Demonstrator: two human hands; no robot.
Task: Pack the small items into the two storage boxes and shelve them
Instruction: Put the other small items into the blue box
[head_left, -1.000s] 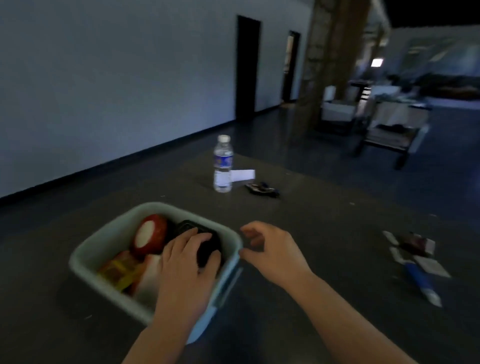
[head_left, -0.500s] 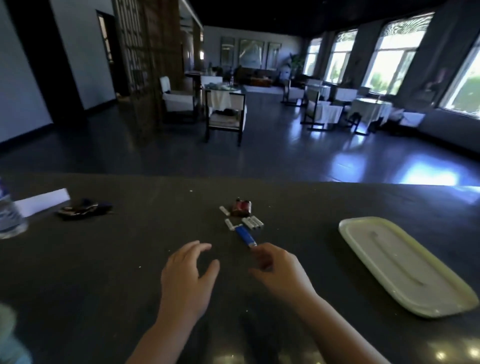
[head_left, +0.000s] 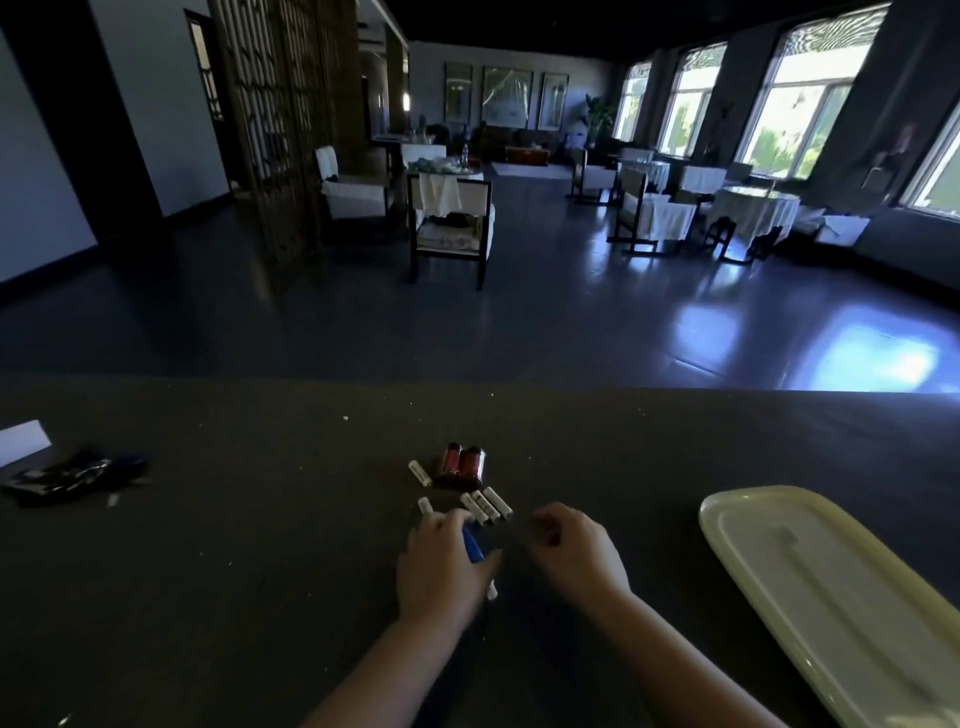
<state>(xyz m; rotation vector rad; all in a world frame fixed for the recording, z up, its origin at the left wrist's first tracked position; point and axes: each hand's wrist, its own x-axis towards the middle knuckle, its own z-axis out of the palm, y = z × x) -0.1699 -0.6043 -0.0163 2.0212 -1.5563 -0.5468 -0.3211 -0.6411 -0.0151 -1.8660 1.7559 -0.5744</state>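
On the dark table (head_left: 260, 571) lie two red batteries (head_left: 462, 461) side by side and several small white batteries (head_left: 487, 506) just in front of them. My left hand (head_left: 441, 566) lies over a blue pen (head_left: 472, 545), which sits between its thumb and fingers; the pen's white tip sticks out below the thumb. The left fingertips reach a single white battery (head_left: 425, 505). My right hand (head_left: 574, 548) hovers just right of the white batteries, fingers loosely curled, holding nothing. No storage box is in view.
A pale box lid (head_left: 831, 587) lies flat at the right of the table. At the far left are a dark bundle (head_left: 67, 475) and a white paper slip (head_left: 21, 441). Beyond the table's far edge, chairs and dining tables stand on an open floor.
The view swung right from the filled pale box to the batteries and pen. Both hands moved forward; the left hand came down onto the blue pen.
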